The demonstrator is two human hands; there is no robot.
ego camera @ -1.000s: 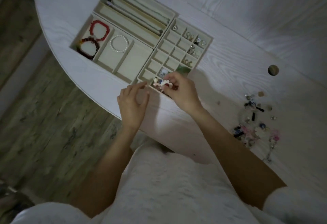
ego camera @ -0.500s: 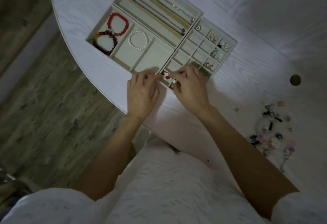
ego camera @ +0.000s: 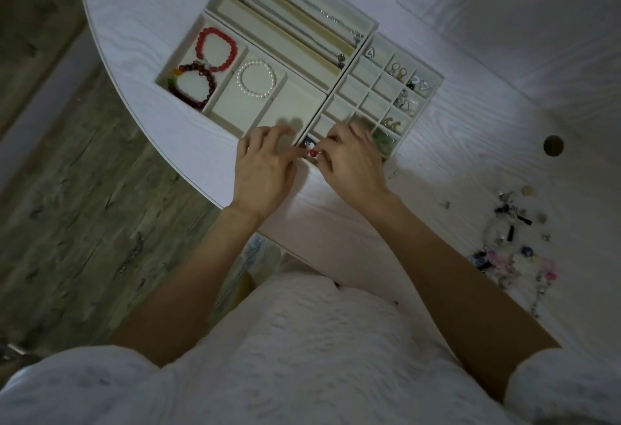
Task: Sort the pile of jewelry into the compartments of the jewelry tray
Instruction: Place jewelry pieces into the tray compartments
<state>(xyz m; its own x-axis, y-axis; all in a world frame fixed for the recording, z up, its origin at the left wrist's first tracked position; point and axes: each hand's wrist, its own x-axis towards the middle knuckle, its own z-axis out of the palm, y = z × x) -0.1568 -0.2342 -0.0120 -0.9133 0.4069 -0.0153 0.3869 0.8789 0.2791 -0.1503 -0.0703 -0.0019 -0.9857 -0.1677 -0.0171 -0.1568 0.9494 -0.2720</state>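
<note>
A small red bead piece (ego camera: pixel 313 153) is pinched between the fingertips of the left hand (ego camera: pixel 263 174) and the right hand (ego camera: pixel 353 166), which are brought together at the near edge of the jewelry tray (ego camera: pixel 339 80). The fingers of both hands are curled around the tiny piece; the rest of it is too small and blurred to be made out. It is held just above the nearest corner compartment of the grid section, where a dark blue and white item (ego camera: pixel 307 142) is seen.

The grid of small square compartments lies under and beyond the right hand. Earrings (ego camera: pixel 398 68) and other small silver pieces are held in its far-right cells, and a green item (ego camera: pixel 383 139) lies in a near cell beside the right hand. To the left, three larger compartments are seen: a red bead bracelet (ego camera: pixel 216 50) and a dark red bracelet (ego camera: pixel 191 87) share the leftmost one, touching each other, and a white pearl bracelet (ego camera: pixel 256 79) lies in the middle one. Beyond them, long narrow slots are filled with thin chain necklaces (ego camera: pixel 302 15).

The tray is set on a white wood-grain bench (ego camera: pixel 470 122). The unsorted pile of jewelry (ego camera: pixel 514 250) is spread on the bench well apart to the right, beside the right forearm. A round hole (ego camera: pixel 553 145) is cut in the bench top.
</note>
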